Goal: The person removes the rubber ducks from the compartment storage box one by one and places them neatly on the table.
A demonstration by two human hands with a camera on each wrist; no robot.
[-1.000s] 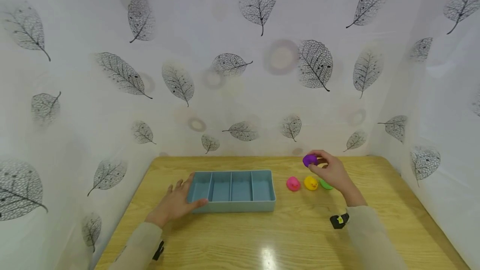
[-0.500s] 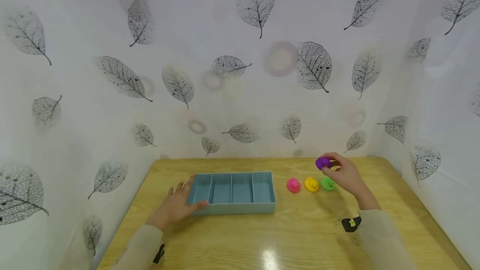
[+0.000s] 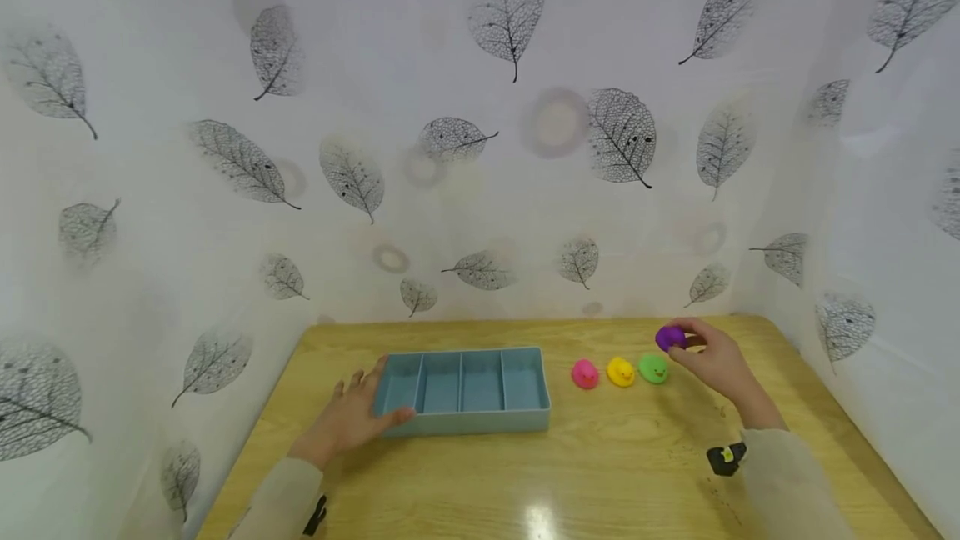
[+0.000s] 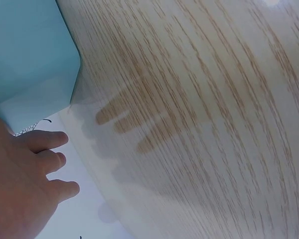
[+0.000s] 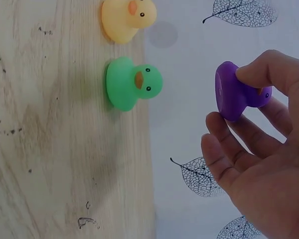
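Observation:
My right hand [image 3: 714, 361] pinches a purple rubber duck [image 5: 231, 93] between thumb and fingertips, raised above the table just right of a green rubber duck [image 3: 653, 369]. In the right wrist view the duck lies tipped, its flat base facing the green one. A yellow duck [image 3: 621, 372] and a pink duck [image 3: 585, 374] sit in the same row, further left. With fingers spread, my left hand [image 3: 348, 415] rests at the left end of a blue-grey divided box [image 3: 480, 422], thumb across its front rim. Three of its fingers stand off the box in the left wrist view.
The ducks and box stand on a wood-grain table [image 3: 450, 490]. A white leaf-patterned curtain [image 3: 420, 215] hangs behind the table and along both sides. Several compartments in the box show bare floors. Dark straps are on both wrists.
My right hand has carried the purple duck to the right, from above the yellow and green ducks to beyond the green one, uncovering it. The left hand has stayed on the box.

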